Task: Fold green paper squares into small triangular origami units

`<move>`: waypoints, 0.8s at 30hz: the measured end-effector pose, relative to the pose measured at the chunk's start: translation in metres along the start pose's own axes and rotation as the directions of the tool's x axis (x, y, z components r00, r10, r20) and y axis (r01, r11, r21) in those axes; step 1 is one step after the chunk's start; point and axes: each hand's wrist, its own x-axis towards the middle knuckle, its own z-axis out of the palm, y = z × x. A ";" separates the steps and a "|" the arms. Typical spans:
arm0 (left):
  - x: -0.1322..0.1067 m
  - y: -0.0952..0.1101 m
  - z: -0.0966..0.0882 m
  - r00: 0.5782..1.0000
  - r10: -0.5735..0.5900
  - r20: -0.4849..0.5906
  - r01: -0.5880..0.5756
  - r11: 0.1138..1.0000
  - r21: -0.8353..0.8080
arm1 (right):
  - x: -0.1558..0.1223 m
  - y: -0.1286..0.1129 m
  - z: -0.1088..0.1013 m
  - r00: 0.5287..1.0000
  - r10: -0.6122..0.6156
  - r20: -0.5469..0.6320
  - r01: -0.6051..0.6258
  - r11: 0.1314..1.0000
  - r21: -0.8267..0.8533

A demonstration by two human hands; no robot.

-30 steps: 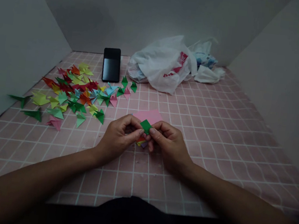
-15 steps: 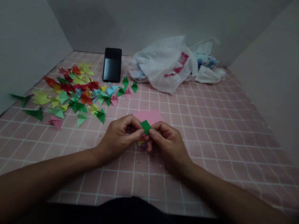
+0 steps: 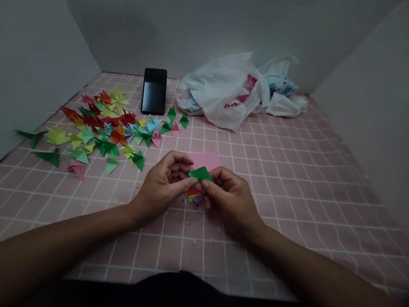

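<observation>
A small folded piece of green origami paper [image 3: 201, 173] is pinched between both hands at the middle of the table. My left hand [image 3: 168, 183] holds its left side with the thumb on the near edge, the other fingers curled. My right hand [image 3: 232, 194] grips the right side between thumb and forefinger. Below the hands lies a stack of coloured paper squares [image 3: 206, 160], pink on top, with orange, yellow and purple corners showing at the near end. The hands hide much of the stack.
To the left spreads a pile of folded paper pieces [image 3: 102, 145] in many colours. A black phone [image 3: 154, 91] leans upright behind it. White plastic bags [image 3: 219, 88] lie crumpled at the back. Pale walls enclose the pink checked tablecloth [image 3: 304, 184] on three sides.
The green paper now looks wider and flatter, its near corner covered by the thumbs. My left fingers have lifted slightly off its upper left side. The camera view has shifted a little.
</observation>
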 end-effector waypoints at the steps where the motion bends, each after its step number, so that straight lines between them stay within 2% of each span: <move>1: 0.000 0.000 0.000 1.000 -0.004 -0.004 0.004 1.000 -0.017 | 0.000 0.000 0.000 1.000 0.001 -0.003 -0.001 1.000 -0.002; 14: 0.001 0.006 -0.001 0.999 -0.019 -0.030 0.019 1.000 0.000 | 0.000 0.000 0.000 1.000 0.022 0.009 -0.022 0.999 0.028; 19: 0.002 0.004 -0.003 1.000 -0.021 0.023 0.022 0.999 -0.036 | 0.001 0.000 -0.001 0.999 0.018 0.028 -0.020 0.999 0.042; 24: 0.003 0.004 -0.006 0.999 0.010 0.031 -0.011 1.000 0.023 | 0.002 -0.001 -0.002 0.999 0.047 -0.002 -0.047 0.997 0.067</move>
